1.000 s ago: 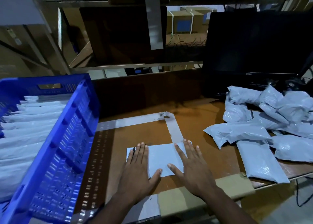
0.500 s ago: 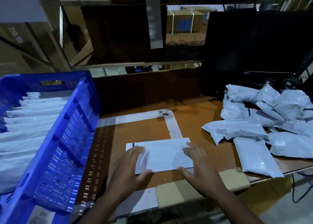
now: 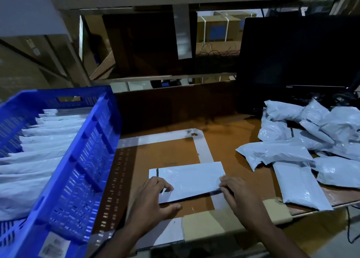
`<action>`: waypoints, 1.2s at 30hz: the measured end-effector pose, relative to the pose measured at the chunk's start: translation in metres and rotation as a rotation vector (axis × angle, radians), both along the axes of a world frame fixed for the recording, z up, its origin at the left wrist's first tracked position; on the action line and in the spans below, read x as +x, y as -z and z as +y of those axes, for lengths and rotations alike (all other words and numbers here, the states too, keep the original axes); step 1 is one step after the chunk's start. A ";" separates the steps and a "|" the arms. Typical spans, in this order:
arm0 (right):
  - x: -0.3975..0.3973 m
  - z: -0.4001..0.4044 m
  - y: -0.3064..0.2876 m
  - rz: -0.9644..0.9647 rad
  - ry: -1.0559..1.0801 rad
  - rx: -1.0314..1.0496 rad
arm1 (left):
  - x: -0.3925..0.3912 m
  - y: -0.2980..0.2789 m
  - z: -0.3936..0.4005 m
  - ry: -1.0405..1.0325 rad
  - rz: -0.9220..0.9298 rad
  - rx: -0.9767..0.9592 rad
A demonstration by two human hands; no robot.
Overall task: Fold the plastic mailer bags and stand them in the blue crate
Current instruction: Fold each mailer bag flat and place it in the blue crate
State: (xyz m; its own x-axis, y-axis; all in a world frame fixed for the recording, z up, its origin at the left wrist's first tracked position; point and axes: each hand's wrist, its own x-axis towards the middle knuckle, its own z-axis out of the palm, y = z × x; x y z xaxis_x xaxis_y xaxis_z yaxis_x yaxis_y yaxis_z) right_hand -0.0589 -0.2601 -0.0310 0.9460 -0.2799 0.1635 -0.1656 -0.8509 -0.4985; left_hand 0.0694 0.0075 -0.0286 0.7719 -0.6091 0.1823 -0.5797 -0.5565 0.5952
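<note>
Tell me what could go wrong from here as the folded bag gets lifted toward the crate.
1. The left hand and right hand pinch only the near edge of the folded mailer; the slick plastic may spring open.
2. The blue crate already holds a tight row of standing bags, so sliding another in could topple them.
3. The unfolded pile overhangs the table's edge and may slide off.

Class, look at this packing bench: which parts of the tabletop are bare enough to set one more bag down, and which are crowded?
Bare: the brown tabletop between the blue crate and the pale tape strip, beyond the folded mailer that both hands grip. Also bare beyond that tape. Crowded: the right side, under the mailer pile; the crate holds standing bags.
</note>
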 end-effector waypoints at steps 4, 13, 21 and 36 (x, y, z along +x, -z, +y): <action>0.015 0.003 -0.030 -0.134 0.081 0.127 | 0.012 -0.019 -0.001 -0.065 -0.086 -0.059; 0.050 0.010 -0.081 -0.323 0.035 0.302 | 0.037 -0.139 0.007 -0.124 -0.014 -0.193; 0.076 0.044 -0.122 -0.429 -0.169 0.335 | 0.043 -0.217 0.053 -0.177 -0.159 -0.152; 0.140 0.259 -0.229 -0.532 -0.639 0.406 | 0.064 -0.283 0.291 -0.415 -0.369 -0.288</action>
